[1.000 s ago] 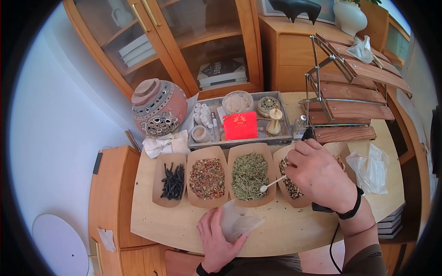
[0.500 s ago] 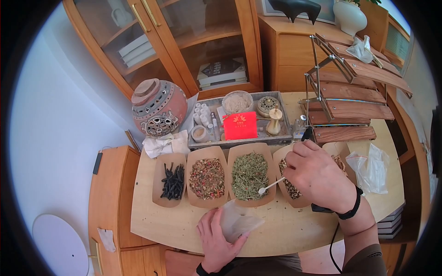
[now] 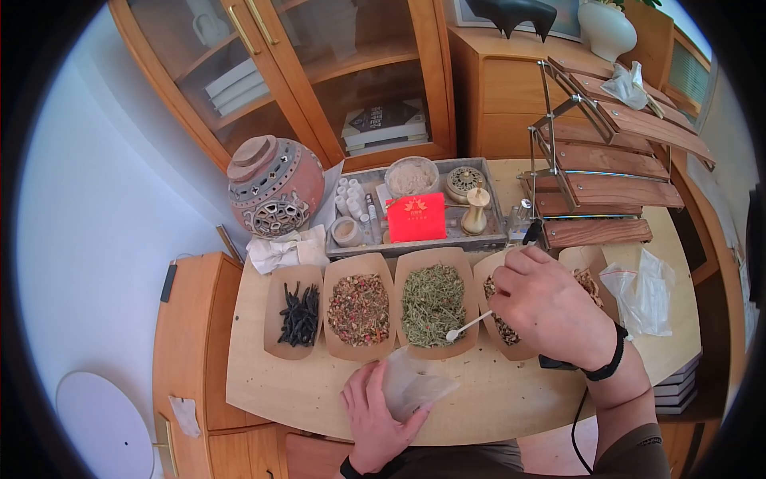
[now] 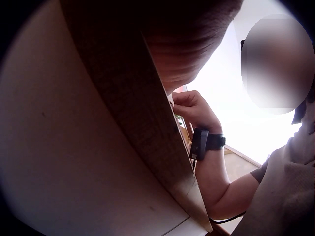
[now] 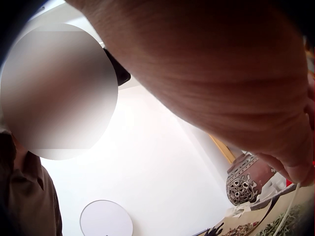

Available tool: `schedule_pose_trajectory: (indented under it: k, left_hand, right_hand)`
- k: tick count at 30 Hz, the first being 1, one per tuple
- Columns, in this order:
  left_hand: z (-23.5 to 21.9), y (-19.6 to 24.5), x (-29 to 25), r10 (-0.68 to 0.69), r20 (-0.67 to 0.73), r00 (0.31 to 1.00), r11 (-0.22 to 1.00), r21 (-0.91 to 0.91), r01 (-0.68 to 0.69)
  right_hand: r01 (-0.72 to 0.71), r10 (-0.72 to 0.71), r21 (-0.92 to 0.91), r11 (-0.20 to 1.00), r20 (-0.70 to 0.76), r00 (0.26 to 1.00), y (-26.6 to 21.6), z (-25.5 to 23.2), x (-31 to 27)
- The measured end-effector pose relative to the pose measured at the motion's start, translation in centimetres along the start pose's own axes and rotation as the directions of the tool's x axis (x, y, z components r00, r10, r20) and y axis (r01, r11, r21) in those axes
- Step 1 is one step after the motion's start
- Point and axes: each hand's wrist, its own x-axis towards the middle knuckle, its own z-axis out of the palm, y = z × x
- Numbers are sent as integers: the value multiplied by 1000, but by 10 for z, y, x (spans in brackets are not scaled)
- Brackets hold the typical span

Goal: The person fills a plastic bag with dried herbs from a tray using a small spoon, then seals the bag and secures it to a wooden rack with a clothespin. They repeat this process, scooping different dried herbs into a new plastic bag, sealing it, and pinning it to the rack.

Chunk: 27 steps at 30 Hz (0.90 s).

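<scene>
My right hand (image 3: 546, 307) pinches a small white long-handled spoon (image 3: 474, 323). Its round bowl hangs over the lower right of a paper tray (image 3: 407, 259) of dried green herb (image 3: 433, 299). In the right wrist view the thin spoon handle (image 5: 289, 209) runs down from the fingertips. Near the table's front edge, my left hand (image 3: 377, 419) holds a translucent pouch (image 3: 415, 385) between thumb and fingers. Behind my right hand is a tray of brown chopped pieces (image 3: 504, 326), partly hidden. The left wrist view shows mostly the table's underside and the right hand (image 4: 196, 110).
Further left stand trays of reddish mixed bits (image 3: 359, 307) and black pods (image 3: 299, 319). A grey tray (image 3: 339, 251) behind holds a red packet (image 3: 416, 218), small bottles and brass vessels. A clay jar (image 3: 275, 188), folding wooden rack (image 3: 614, 191) and plastic bags (image 3: 642, 291) surround these.
The spoon's bowl has shifted slightly down and left over the green herb, with my right hand moving very little. My left hand and the pouch stay in place.
</scene>
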Motion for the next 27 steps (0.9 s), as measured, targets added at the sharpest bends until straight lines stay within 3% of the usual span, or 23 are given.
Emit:
schedule_pose_trajectory:
  k: [20, 27]
  left_hand:
    - [0, -1, 0, 14, -5, 1000, 1000, 7, -14]
    - [-1, -2, 0, 23, 11, 1000, 1000, 1, -23]
  right_hand:
    - [121, -126, 49, 991, 117, 985, -6, 24, 1]
    - [107, -111, 71, 992, 51, 993, -4, 21, 4]
